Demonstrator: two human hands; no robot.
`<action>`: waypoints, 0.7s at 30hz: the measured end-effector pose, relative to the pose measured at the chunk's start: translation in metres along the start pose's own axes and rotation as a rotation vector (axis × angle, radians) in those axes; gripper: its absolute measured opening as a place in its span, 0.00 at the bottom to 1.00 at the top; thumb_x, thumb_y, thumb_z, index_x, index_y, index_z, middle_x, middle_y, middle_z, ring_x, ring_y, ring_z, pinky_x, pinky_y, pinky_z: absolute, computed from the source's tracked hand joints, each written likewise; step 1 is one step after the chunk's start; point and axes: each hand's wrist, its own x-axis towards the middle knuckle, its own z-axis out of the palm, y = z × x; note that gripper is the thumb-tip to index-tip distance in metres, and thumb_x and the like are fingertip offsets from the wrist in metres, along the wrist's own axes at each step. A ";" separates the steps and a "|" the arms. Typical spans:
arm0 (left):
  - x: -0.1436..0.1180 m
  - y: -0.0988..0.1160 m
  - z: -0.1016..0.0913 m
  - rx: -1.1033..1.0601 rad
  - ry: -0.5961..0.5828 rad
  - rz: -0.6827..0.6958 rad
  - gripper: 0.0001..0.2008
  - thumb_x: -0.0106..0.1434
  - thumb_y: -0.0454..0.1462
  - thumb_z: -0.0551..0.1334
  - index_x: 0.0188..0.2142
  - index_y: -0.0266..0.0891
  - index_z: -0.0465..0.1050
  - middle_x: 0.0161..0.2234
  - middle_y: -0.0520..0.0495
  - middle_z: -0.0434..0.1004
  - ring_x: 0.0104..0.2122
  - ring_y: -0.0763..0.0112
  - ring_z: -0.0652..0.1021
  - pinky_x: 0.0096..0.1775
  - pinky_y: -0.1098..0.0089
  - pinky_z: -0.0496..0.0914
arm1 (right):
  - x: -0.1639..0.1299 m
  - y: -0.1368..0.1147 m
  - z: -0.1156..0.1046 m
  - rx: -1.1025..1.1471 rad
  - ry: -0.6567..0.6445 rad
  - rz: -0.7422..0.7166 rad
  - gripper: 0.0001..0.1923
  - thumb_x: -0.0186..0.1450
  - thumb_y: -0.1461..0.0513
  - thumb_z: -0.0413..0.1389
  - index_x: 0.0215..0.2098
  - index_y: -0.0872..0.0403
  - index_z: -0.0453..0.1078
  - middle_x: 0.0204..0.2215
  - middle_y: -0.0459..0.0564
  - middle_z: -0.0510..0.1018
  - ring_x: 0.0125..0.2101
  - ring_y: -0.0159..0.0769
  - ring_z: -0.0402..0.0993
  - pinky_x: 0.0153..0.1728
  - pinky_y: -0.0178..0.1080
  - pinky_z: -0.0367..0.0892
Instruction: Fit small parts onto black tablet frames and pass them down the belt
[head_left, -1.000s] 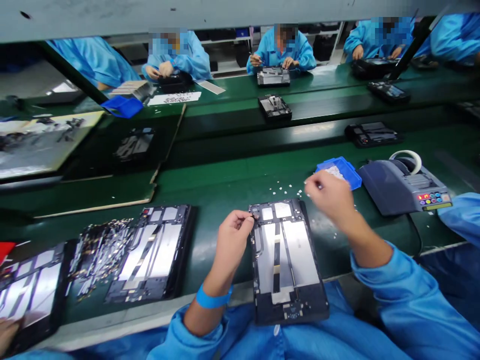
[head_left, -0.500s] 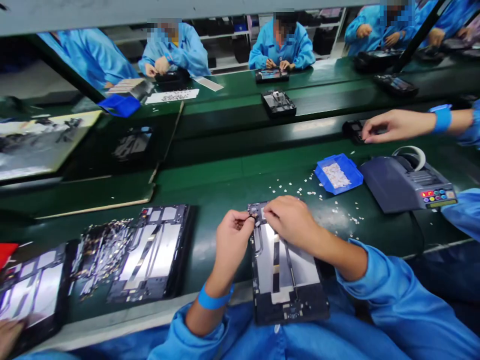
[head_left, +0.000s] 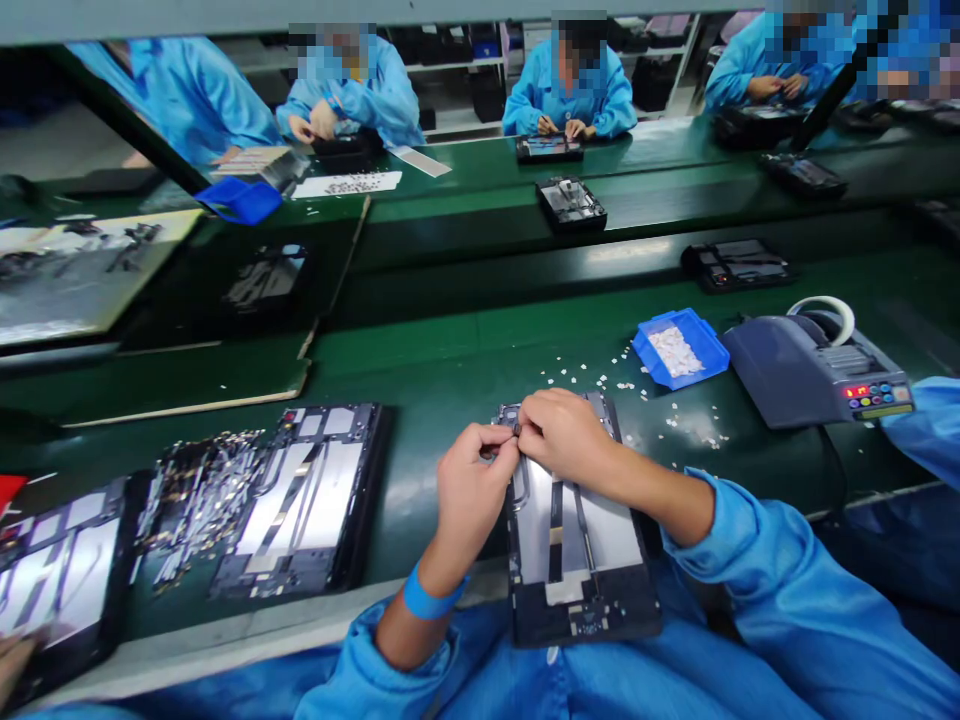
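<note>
A dark tablet frame [head_left: 577,560] with silver plates lies in front of me, its near end hanging over the table's edge. My left hand [head_left: 472,490] pinches a tiny dark part at the frame's top left corner. My right hand [head_left: 566,435] rests over the frame's top edge, fingertips meeting the left hand's at that same corner. What the right fingers hold is too small to tell. Small white bits [head_left: 600,382] lie scattered on the green mat beyond the frame.
A blue tray [head_left: 709,345] of white bits and a grey tape dispenser [head_left: 814,370] stand at the right. A second frame [head_left: 300,500], a pile of metal strips [head_left: 199,495] and a third frame [head_left: 60,575] lie at left. Other people work across the belt.
My right hand came back from the blue tray to the frame's top left corner and met my left hand. A co-worker's hand that reached in at the right is gone.
</note>
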 end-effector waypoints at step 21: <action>0.028 -0.011 -0.034 0.386 -0.123 0.403 0.11 0.70 0.35 0.58 0.44 0.42 0.81 0.43 0.44 0.84 0.45 0.59 0.80 0.49 0.60 0.70 | 0.025 0.010 -0.041 0.111 -0.213 0.246 0.17 0.68 0.55 0.57 0.25 0.53 0.77 0.26 0.49 0.82 0.27 0.35 0.75 0.28 0.35 0.57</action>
